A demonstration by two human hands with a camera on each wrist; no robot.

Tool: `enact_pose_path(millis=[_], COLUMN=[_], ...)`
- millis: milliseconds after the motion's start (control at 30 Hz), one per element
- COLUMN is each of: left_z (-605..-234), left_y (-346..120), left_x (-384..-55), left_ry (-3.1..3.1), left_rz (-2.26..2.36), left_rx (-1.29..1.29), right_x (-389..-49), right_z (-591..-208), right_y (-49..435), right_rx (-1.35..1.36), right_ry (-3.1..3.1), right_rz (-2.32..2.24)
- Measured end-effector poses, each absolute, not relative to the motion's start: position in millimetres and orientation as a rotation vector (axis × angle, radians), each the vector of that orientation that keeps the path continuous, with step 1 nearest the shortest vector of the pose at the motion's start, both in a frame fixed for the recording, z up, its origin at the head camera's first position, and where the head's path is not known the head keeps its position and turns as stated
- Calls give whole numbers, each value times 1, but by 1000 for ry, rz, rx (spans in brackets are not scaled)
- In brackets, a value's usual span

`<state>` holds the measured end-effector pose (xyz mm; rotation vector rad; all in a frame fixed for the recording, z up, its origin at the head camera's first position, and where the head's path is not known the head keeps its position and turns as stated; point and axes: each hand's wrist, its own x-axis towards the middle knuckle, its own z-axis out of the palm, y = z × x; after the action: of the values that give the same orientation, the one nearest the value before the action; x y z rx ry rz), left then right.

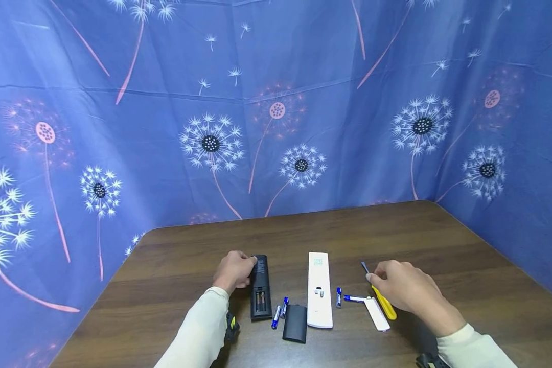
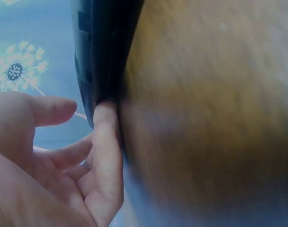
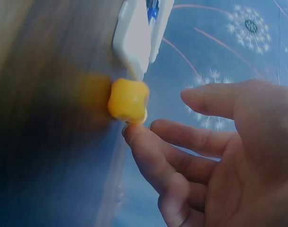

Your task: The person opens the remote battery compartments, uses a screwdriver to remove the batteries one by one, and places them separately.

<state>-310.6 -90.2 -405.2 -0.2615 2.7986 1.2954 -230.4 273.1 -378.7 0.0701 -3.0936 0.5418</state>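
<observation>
My left hand point(image 1: 233, 270) is at the left side of a black remote control point(image 1: 260, 278), which lies back side up with its battery compartment uncovered and batteries inside. In the left wrist view a fingertip touches the remote's edge point(image 2: 104, 56), while the thumb is held apart from the fingers. My right hand point(image 1: 406, 286) is over a screwdriver point(image 1: 386, 307) with a yellow handle and thin metal shaft. Seen from the right wrist, a fingertip is at the yellow handle point(image 3: 129, 100) and the thumb stands away from it.
Between the hands lie a white remote control point(image 1: 319, 313) with an open compartment, a black battery cover point(image 1: 295, 324) and blue-and-white batteries point(image 1: 276, 317). A white cover point(image 1: 376, 314) lies beside the screwdriver, touching another battery point(image 1: 353, 298). Behind the wooden table point(image 1: 280, 230) hangs a blue dandelion-patterned cloth point(image 1: 349, 128).
</observation>
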Motion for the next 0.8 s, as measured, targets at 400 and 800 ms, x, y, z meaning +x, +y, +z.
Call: enact_pose_path(millis=[400, 800], left_z=[-405, -398], left_y=[-95, -100], left_x=[-311, -313], left_ry=[2762, 2973], left_rz=[1382, 1059], left_rx=[-243, -142], right_x=[-235, -249], right_z=[-378, -376], right_y=[260, 249], right_rx=[69, 154], right_ry=[-3067, -3023], right_rz=[494, 460])
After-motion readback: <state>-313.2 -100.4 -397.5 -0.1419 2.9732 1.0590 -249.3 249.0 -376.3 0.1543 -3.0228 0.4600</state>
